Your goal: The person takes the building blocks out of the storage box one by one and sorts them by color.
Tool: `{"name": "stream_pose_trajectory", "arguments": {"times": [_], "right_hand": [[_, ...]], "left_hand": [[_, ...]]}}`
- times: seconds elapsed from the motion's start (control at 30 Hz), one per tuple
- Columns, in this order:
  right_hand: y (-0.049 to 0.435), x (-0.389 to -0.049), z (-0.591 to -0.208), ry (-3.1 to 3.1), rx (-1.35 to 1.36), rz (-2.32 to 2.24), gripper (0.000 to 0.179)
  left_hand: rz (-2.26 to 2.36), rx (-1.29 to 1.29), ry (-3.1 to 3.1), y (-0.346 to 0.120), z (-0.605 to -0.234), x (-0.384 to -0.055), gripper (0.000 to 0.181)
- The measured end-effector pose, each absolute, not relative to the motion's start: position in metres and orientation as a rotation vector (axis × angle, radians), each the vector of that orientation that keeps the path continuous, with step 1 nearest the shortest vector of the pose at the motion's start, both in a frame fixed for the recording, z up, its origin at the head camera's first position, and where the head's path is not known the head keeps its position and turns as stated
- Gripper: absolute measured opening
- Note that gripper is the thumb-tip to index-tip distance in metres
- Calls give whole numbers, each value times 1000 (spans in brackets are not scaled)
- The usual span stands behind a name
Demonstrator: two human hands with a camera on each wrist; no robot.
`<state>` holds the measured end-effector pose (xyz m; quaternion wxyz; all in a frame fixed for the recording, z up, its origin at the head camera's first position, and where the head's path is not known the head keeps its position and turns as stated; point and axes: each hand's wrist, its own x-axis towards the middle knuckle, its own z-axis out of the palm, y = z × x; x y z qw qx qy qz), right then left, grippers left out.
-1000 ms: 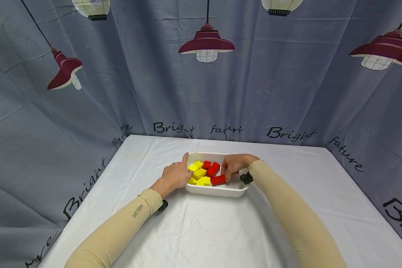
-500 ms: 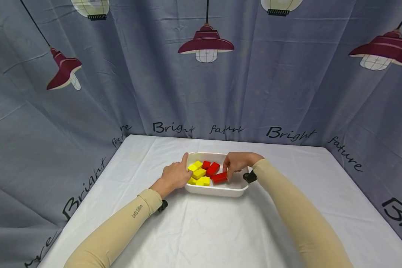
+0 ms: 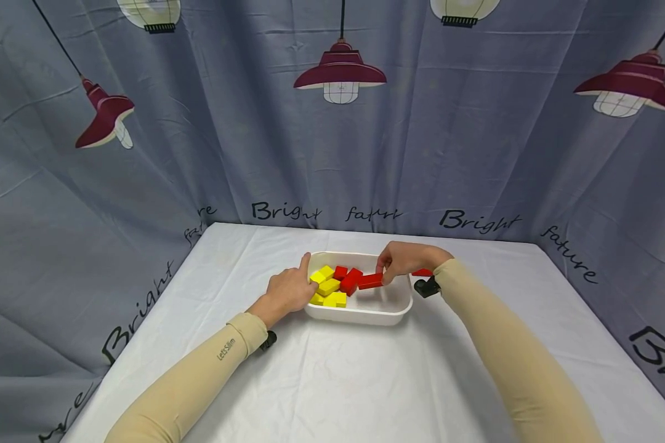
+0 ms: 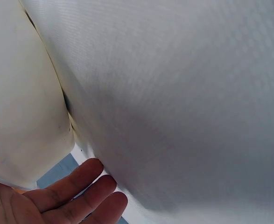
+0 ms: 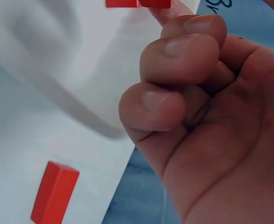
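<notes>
A white plastic box stands on the table with yellow blocks and red blocks in its left half. My left hand holds its left end, thumb over the rim and index finger along the edge. In the left wrist view the other fingers extend beside the box's outer wall. Between thumb and index finger, my right hand pinches one end of a red block over the box. In the right wrist view its remaining fingers are curled, and the pinched block shows at the top edge.
Another red block lies on the table right of the box, partly behind the right wrist; the right wrist view shows this block whole-width. A white cloth covers the table. A grey-blue printed curtain hangs behind.
The right hand has moved up and to the right with the pinched red block, raising it from the box's floor. A red block beside the box has come into view. The left hand stays put.
</notes>
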<state>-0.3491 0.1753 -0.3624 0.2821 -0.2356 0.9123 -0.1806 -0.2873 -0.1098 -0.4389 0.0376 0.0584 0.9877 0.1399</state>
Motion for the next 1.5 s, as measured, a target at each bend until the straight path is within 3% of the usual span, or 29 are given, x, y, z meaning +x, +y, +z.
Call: {"name": "stream_pose_trajectory", "arguments": {"times": [0.53, 1.5], "right_hand": [[225, -344, -351, 2551, -586, -624, 23], [317, -346, -380, 2762, -378, -767, 38]], "left_hand": [[433, 174, 3034, -110, -438, -285, 78], [451, 162, 3027, -110, -437, -284, 78]]}}
